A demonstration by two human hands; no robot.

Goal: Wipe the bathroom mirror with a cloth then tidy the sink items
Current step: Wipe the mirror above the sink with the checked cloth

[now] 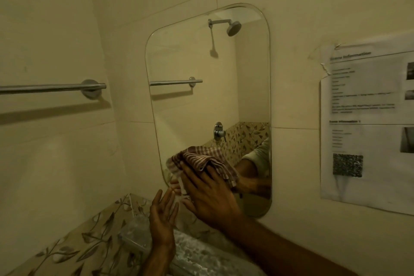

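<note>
Cloth (202, 161), checked and bunched, lies against the mirror (208, 87) near its seven o'clock corner, pressed there by the right hand (209, 197), which lies flat with fingers spread; at eight o'clock from it the left hand (162, 222) hovers open, palm up, holding nothing, over a patterned counter (89, 248)

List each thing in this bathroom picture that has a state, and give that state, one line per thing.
right hand: fingers spread, pressing the cloth to the glass
left hand: open, palm up, holding nothing
cloth: bunched, against the lower mirror
mirror: on the wall, upright, faintly streaked
towel rail: bare, nothing hung
paper sheets: stuck to the wall, top left corner torn
</note>
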